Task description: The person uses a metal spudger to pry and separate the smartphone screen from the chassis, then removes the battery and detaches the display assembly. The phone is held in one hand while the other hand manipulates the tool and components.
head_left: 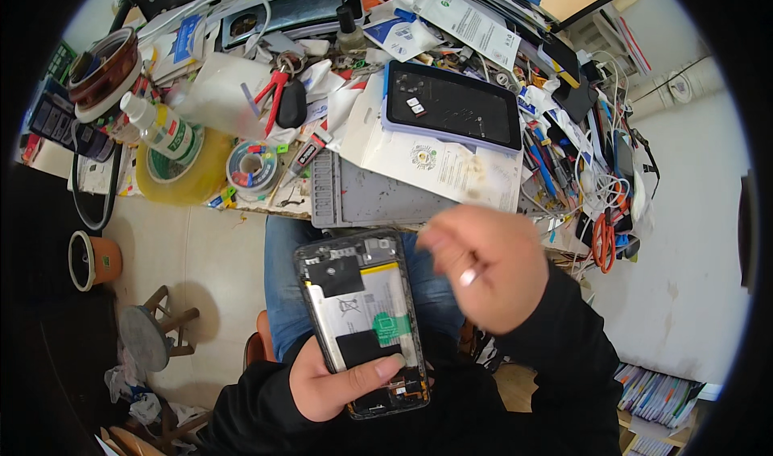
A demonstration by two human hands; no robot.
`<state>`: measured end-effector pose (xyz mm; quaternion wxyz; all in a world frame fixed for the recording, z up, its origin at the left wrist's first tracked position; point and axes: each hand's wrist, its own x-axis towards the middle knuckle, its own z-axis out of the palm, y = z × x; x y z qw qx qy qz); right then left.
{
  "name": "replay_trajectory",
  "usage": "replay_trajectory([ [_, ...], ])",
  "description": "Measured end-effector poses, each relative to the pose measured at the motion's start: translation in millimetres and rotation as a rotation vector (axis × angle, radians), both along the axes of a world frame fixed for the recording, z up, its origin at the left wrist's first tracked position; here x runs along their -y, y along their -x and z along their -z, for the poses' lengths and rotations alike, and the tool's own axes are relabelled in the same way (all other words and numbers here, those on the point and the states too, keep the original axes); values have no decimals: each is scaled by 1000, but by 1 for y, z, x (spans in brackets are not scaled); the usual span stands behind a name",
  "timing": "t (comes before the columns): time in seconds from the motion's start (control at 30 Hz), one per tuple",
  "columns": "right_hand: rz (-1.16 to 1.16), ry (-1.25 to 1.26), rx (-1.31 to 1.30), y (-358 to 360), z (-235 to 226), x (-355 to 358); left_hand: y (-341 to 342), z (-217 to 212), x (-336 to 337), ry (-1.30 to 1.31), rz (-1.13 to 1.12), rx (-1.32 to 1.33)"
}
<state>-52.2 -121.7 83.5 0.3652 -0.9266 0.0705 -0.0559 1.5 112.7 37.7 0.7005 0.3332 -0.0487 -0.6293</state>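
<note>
A phone with its back cover off [358, 315] lies tilted over my lap, its battery, black films and inner parts facing up. My left hand [342, 387] is wrapped round its lower end, the thumb pressing across the lower inner parts. To the right of the phone's upper edge, and apart from it, my right hand [495, 267] hovers with its fingers curled together. A small shiny spot shows at those fingers; whether it is a ring or something held cannot be made out. Beyond the hands is a grey work mat [378, 198], partly covered by a white card sheet [451, 166].
A dark tablet-like device [459, 106] with small white pieces rests on the card. Left stand a spray bottle [169, 130], a yellow tape roll [189, 190], a spool [252, 169] and a glue tube [306, 154]. Orange-handled scissors [604, 243] hang at right. A stool [145, 339] stands on the floor.
</note>
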Motion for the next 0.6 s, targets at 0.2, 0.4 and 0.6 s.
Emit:
replay_trajectory([
  [0.2,57,-134,-85,15,-8,-1,0,3,-19,19,-61,-176],
  [0.4,-241,-271,-213,22,-14,-19,1,6,-17,-26,-162,-9],
  [0.6,101,-273,-86,8,3,-10,4,4,-17,-5,-2,-87],
])
